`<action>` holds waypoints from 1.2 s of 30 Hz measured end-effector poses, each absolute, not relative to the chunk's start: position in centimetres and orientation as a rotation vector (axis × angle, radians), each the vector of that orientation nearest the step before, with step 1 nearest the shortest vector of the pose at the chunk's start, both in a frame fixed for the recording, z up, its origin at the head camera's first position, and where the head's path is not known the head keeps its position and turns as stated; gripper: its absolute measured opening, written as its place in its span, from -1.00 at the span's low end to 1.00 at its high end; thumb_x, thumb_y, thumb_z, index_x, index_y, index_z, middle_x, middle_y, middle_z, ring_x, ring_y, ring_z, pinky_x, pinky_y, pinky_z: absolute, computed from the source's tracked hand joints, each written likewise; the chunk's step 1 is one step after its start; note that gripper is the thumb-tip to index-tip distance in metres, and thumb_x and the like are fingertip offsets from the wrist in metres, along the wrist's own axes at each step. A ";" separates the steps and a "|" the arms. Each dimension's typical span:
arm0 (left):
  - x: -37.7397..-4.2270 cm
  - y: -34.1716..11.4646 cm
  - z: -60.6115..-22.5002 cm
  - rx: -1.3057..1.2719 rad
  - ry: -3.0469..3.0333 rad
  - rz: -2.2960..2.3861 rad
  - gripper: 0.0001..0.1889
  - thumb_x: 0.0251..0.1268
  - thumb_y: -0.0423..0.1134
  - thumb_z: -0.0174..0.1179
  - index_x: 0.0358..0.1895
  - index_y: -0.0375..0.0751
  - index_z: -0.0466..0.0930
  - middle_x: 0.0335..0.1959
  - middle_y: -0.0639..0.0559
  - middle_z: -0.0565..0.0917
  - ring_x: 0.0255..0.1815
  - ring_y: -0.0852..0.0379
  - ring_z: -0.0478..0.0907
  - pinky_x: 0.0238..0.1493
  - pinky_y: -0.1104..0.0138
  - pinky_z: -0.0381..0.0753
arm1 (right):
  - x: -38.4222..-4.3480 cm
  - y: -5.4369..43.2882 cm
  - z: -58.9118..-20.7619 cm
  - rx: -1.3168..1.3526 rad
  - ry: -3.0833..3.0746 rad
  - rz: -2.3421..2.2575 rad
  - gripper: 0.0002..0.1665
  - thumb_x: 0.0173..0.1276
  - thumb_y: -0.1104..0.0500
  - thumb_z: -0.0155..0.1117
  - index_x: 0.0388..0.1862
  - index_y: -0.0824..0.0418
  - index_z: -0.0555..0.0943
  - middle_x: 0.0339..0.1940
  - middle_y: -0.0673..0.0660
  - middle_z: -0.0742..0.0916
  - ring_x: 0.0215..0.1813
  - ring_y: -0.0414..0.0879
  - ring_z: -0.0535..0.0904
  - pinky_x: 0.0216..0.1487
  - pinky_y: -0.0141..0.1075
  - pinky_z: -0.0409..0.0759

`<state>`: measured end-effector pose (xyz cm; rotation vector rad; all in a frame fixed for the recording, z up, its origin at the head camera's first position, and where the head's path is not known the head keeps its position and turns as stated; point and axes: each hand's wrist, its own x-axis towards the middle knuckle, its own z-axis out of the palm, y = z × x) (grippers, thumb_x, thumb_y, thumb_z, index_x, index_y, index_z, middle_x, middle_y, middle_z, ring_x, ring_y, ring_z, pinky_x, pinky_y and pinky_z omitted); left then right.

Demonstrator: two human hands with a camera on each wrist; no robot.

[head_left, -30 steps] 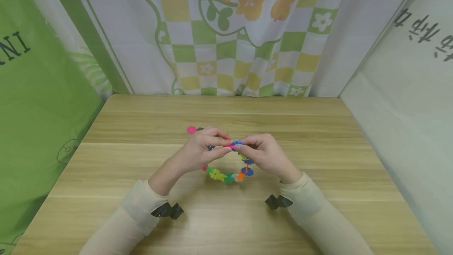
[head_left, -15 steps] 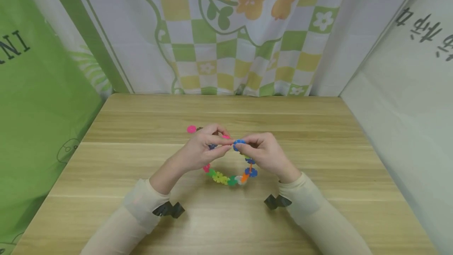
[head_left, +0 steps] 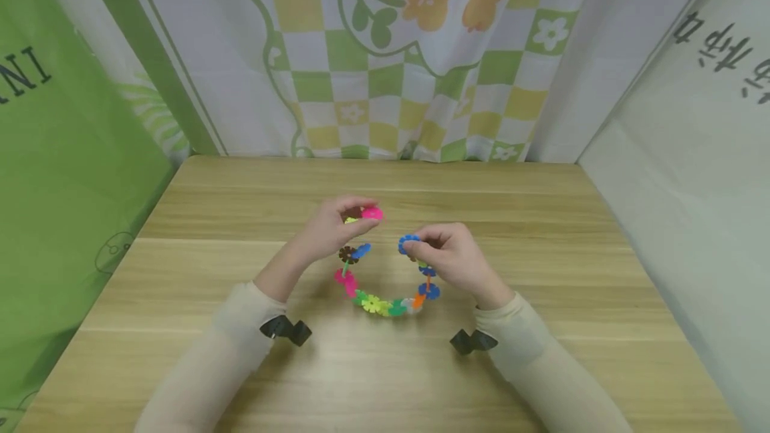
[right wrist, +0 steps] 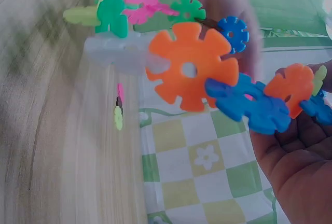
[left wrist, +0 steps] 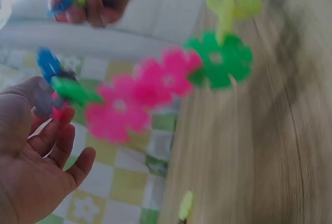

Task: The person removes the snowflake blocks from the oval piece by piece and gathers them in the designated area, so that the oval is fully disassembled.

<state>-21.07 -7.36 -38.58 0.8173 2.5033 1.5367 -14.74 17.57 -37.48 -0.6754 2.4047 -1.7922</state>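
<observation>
Head view: got a chain of colourful flower discs [head_left: 373, 304] near the middle of the wooden table [head_left: 385, 379], curved like an open ring, mixing green, yellow, white, orange, pink, brown and blue; at the 2 ends, just blue with a gap between; over at the right hand [head_left: 457, 259], pinching the blue end disc [head_left: 408, 244] between thumb and fingers; at the left hand [head_left: 327, 232], near the other end, pinching a pink disc [head_left: 373, 213] between thumb and fingertips, apart from the chain; can't tell about anything else tucked into that grip, too small and shaded; can't tell about contact between chain and wood either; in the left wrist view, pretty blurry, mostly pink and green up close; in the right wrist view, a big orange disc [right wrist: 190, 86] joined to blue, plus a little strip of 3 pieces [right wrist: 119, 106] on the table, pink, dark and yellow, separate from the chain; past the far edge, a checked curtain [head_left: 409, 119], green and yellow.
</observation>
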 end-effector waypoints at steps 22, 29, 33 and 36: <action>-28.1 -7.6 -46.0 0.663 2.675 0.999 -0.62 0.27 -0.21 0.33 0.10 -0.31 0.62 -0.08 -0.08 0.65 -0.06 0.00 0.54 0.01 0.16 0.56 | -14.4 17.4 -37.3 -0.684 2.313 -1.823 -0.84 0.40 0.19 0.30 -0.38 0.22 0.71 -0.48 0.13 0.65 -0.56 -0.16 0.32 -0.55 -0.39 0.32; -27.6 -7.1 -45.4 0.647 2.694 0.911 -0.64 0.27 -0.23 0.32 0.10 -0.26 0.63 -0.07 -0.09 0.66 0.00 -0.02 0.55 0.09 0.14 0.53 | -14.4 17.6 -37.6 -0.654 2.343 -1.806 -0.83 0.39 0.16 0.32 -0.40 0.17 0.71 -0.53 0.10 0.62 -0.61 -0.17 0.27 -0.60 -0.39 0.29; -27.2 -6.8 -45.4 0.697 2.675 0.946 -0.63 0.25 -0.25 0.32 0.11 -0.26 0.64 0.03 -0.12 0.65 0.08 -0.02 0.52 0.16 0.13 0.49 | -14.5 17.8 -37.6 -0.665 2.332 -1.811 -0.83 0.40 0.14 0.31 -0.39 0.16 0.71 -0.54 0.12 0.60 -0.61 -0.15 0.27 -0.60 -0.39 0.29; -26.6 -6.7 -44.8 0.697 2.630 1.019 -0.64 0.30 -0.25 0.28 0.14 -0.25 0.62 0.12 -0.14 0.61 0.06 -0.05 0.50 0.13 0.11 0.50 | -14.5 17.8 -37.5 -0.676 2.320 -1.813 -0.83 0.40 0.14 0.31 -0.37 0.17 0.72 -0.54 0.14 0.59 -0.61 -0.14 0.28 -0.60 -0.39 0.29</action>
